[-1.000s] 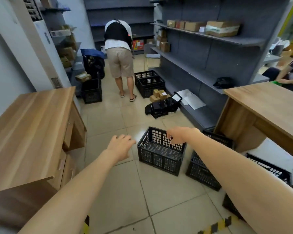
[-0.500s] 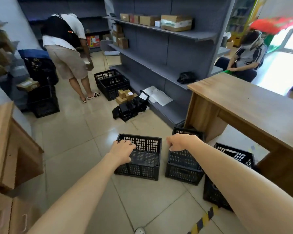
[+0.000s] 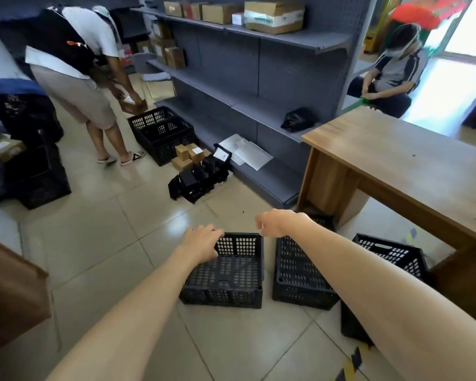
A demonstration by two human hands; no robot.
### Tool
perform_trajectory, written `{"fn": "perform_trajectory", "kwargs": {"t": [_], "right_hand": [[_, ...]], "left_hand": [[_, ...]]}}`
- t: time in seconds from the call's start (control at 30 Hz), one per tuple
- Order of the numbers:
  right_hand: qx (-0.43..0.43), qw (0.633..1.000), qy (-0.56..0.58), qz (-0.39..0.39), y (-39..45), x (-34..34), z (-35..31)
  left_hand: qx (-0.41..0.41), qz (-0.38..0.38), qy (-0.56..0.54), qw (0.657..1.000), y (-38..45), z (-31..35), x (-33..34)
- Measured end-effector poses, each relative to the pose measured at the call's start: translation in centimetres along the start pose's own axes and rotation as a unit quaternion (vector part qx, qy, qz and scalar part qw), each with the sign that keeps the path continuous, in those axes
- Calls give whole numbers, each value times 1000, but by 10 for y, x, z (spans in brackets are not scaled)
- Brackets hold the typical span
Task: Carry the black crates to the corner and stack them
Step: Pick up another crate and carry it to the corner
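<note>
**Beige tiled floor [image 3: 94, 243], crates by the desk**

Grey metal shelving [image 3: 259, 64] stood at 12 o'clock and a light wooden desk [image 3: 396, 166] at 3. The nearest black perforated plastic crate [image 3: 231, 270] sat at 6, with two more at 4. The left hand [image 3: 201, 243] lay on its far rim, grip unclear. The right hand [image 3: 275, 224] hovered loosely curled and empty.

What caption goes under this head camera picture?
Left hand and right hand reach toward an empty black crate on the floor.
</note>
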State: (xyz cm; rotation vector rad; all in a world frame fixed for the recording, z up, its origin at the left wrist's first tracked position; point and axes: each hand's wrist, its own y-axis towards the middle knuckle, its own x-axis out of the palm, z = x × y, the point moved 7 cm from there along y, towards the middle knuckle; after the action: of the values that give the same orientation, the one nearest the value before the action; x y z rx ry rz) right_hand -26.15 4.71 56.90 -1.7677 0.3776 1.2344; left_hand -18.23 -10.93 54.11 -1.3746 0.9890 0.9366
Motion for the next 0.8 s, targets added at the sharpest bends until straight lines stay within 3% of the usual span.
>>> {"fn": "perform_trajectory", "kwargs": {"t": [0.27,0.47,0.6,0.8], "right_hand": [[9,995,-50,-84,80,3,71],[-61,992,-85,-66,171,-45,84],[-100,987,-109,-65,228,-59,79],[-94,981,-160,-59,302,-36,70]], "left_hand": [[-39,-71,-10,997,69,-22,37],[-108,-101,-54,988,128,-37,33],[-146,-58,-93,983,172,-32,18],[-219,-92,-129,963,187,-53,77]]}}
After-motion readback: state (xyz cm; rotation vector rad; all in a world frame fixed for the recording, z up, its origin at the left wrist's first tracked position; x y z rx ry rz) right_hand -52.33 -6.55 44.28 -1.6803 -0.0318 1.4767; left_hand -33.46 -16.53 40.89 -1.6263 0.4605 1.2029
